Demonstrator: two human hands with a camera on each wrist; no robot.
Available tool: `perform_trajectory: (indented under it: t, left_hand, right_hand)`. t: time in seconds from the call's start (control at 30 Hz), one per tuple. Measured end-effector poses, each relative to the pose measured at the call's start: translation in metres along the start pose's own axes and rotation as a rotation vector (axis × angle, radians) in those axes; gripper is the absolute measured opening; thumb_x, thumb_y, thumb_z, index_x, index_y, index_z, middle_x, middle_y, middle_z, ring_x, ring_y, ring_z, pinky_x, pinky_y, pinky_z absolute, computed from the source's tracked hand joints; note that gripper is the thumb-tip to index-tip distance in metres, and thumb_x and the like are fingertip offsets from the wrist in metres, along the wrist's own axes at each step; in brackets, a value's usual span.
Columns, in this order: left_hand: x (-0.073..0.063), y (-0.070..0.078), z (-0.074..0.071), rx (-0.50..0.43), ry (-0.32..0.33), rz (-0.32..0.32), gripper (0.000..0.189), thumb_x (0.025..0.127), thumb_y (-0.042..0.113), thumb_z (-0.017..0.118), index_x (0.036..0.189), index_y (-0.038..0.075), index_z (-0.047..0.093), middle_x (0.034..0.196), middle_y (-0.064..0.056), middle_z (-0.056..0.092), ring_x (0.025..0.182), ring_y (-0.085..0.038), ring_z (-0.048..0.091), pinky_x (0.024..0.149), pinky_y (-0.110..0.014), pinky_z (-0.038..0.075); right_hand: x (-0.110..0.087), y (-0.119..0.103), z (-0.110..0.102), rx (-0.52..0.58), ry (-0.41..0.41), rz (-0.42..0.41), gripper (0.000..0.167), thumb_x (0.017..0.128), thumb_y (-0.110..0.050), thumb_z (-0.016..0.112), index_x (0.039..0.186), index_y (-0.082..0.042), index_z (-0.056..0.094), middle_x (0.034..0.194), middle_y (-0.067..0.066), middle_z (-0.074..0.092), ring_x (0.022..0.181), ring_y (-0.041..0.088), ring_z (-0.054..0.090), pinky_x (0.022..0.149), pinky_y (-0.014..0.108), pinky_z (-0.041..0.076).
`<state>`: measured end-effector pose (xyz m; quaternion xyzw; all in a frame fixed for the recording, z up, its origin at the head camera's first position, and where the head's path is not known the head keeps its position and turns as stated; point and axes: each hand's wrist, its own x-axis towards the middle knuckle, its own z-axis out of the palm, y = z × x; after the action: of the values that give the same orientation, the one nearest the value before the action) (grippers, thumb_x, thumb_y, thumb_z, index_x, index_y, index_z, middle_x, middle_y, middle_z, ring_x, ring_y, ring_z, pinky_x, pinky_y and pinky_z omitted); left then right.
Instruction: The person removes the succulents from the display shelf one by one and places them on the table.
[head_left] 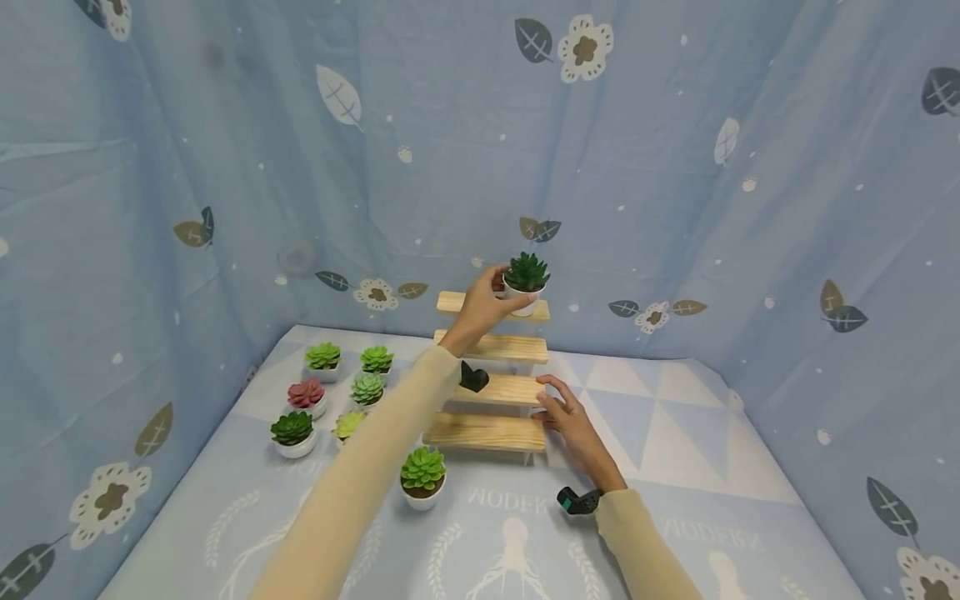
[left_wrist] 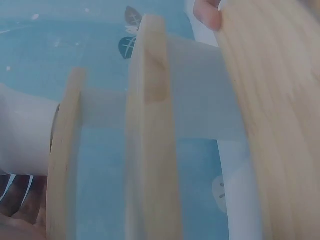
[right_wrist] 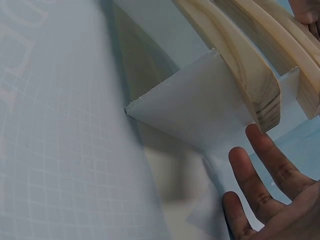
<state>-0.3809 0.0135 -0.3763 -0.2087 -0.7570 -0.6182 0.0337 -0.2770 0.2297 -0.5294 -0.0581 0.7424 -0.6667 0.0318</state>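
Observation:
My left hand (head_left: 480, 307) grips the white pot of a dark green succulent (head_left: 527, 273), upright at the right end of the top shelf of a four-tier wooden stand (head_left: 491, 347). In the left wrist view, the white pot (left_wrist: 25, 132) meets the top plank (left_wrist: 65, 150), with fingers around its lower side. At the stand's right side is my right hand (head_left: 576, 425), fingers spread and loosely bent. The right wrist view shows one fingertip (right_wrist: 254, 131) right at the end of a plank (right_wrist: 265, 95), beside the translucent side support (right_wrist: 200, 95).
Left of the stand are several potted succulents, among them a red one (head_left: 306, 393) and a dark green one (head_left: 292, 428). A bright green succulent (head_left: 423, 472) stands before the stand's front left corner. Patterned blue curtain (head_left: 660, 167) encloses the cloth-covered table (head_left: 675, 425).

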Motion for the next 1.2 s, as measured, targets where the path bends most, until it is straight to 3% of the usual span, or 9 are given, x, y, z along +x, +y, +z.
perform_trajectory:
  t: [0.53, 0.9, 1.2]
  left_hand:
    - [-0.004, 0.001, -0.004, 0.084, 0.035, 0.009, 0.089, 0.085, 0.053, 0.082, 0.156, 0.017, 0.043, 0.133, -0.004, 0.054, 0.116, -0.02, 0.053, 0.093, -0.044, 0.051]
    - [-0.014, 0.004, -0.004, 0.109, 0.014, 0.048, 0.092, 0.082, 0.058, 0.083, 0.155, 0.017, 0.045, 0.134, -0.003, 0.056, 0.113, -0.016, 0.055, 0.09, -0.04, 0.053]
    - [-0.026, 0.005, -0.005, 0.145, -0.019, 0.075, 0.09, 0.084, 0.056, 0.082, 0.155, 0.015, 0.045, 0.137, -0.003, 0.056, 0.114, -0.017, 0.057, 0.091, -0.04, 0.054]
  right_hand:
    - [0.0, 0.001, 0.002, 0.005, 0.003, -0.003, 0.047, 0.103, -0.047, 0.061, 0.147, -0.032, 0.051, 0.133, 0.016, 0.063, 0.111, 0.038, 0.067, 0.099, 0.049, 0.049]
    - [0.0, 0.0, 0.001, 0.005, -0.009, 0.0, 0.049, 0.104, -0.047, 0.059, 0.149, -0.031, 0.048, 0.13, 0.016, 0.063, 0.114, 0.04, 0.064, 0.101, 0.049, 0.047]
    - [0.0, -0.001, 0.004, -0.015, 0.013, 0.008, 0.051, 0.103, -0.05, 0.059, 0.149, -0.031, 0.049, 0.13, 0.016, 0.064, 0.109, 0.035, 0.067, 0.099, 0.047, 0.049]
